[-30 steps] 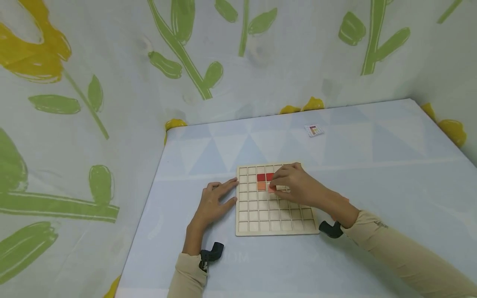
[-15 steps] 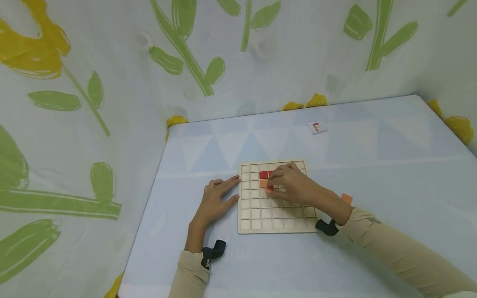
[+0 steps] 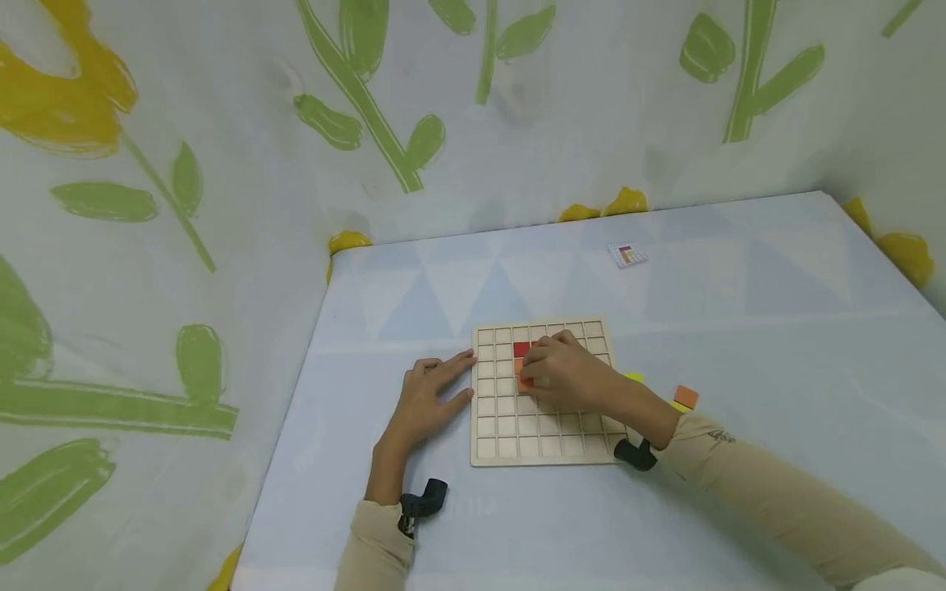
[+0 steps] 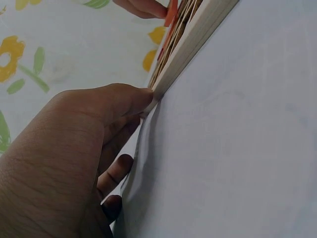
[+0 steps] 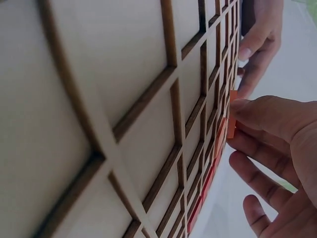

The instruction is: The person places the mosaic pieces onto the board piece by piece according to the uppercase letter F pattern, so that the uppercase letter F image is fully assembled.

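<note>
A square wooden grid board lies on the table. My left hand rests beside it, with fingertips and thumb touching its left edge; in the left wrist view the thumb meets the board's side. My right hand is over the board's upper middle. Its thumb and forefinger pinch a square orange tile, which stands tilted at the grid surface. A red tile and an orange tile sit in cells just above it. More red beside them is partly hidden by my fingers.
Right of the board lie a loose orange tile and a yellow tile, partly behind my forearm. Another yellow piece shows above my wrist. A small pattern card lies near the table's back.
My right hand has moved left and slightly nearer with the orange tile, to below the placed orange one. Loose tiles behind the forearm have come into sight. The left hand stays put.
</note>
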A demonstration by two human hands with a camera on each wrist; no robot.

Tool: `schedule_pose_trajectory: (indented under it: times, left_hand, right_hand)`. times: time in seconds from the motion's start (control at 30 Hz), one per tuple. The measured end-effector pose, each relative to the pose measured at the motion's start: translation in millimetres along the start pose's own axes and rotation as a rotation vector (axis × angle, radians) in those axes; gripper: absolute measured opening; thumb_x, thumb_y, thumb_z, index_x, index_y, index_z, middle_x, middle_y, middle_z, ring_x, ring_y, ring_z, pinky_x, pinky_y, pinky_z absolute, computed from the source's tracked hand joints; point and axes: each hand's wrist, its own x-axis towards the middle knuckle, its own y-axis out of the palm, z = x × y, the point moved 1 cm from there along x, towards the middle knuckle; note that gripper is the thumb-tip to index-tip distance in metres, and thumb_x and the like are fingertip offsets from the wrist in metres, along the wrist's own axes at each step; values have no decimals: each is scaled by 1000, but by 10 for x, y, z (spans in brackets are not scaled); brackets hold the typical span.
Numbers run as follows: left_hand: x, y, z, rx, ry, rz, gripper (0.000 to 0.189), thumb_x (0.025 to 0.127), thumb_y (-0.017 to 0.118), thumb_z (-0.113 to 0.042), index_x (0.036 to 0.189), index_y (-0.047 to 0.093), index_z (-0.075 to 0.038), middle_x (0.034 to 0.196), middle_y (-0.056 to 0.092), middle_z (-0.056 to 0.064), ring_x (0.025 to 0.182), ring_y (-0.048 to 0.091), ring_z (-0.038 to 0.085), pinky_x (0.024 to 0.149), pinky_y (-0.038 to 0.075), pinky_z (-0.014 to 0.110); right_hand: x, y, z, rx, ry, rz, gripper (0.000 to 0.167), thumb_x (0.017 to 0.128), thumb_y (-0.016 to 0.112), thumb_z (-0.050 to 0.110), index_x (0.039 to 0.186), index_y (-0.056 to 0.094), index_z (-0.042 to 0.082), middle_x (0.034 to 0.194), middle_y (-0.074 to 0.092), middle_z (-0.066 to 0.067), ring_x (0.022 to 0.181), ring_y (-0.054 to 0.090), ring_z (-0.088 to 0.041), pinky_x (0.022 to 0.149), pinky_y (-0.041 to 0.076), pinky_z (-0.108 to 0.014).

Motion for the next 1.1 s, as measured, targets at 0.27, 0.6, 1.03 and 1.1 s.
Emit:
schedule_pose_trajectory:
  times: [0.27, 0.6, 1.03, 1.1]
  left_hand:
    - [-5, -11, -59, 14, 10, -6, 50, 97, 64, -39, 146, 55, -30, 151, 45, -20, 123, 43, 25, 100, 30, 51]
    - [-142, 76, -12, 12, -1, 5, 51, 96, 64, -39, 145, 55, -31, 150, 45, -21, 124, 43, 26, 99, 31, 53]
    - [-56, 15, -17, 11, 5, -14, 51, 95, 66, -36, 145, 56, -29, 149, 47, -19, 125, 42, 26, 97, 31, 49]
    - [-34, 16, -8, 14, 14, -17, 51, 96, 65, -37, 145, 56, -29, 149, 47, -19, 125, 43, 26, 96, 31, 48]
  right_hand:
    - [0, 43, -4, -62, -24, 15, 9, 84, 82, 19, 92, 80, 16, 97, 71, 4, 99, 61, -20, 91, 42, -45]
    - [-80, 114, 81, -87, -65, 9, 9, 82, 83, 19, 89, 78, 16, 97, 71, 4, 98, 61, -20, 88, 43, -44]
    - [-195, -299, 13, 76, 5, -106, 21, 83, 81, 12, 104, 75, 10, 109, 69, -2, 107, 61, -23, 92, 41, -48]
    - [-240, -395, -15, 64, -5, -129, 23, 82, 82, 12, 103, 75, 9, 109, 69, -3, 106, 61, -24, 92, 41, -47]
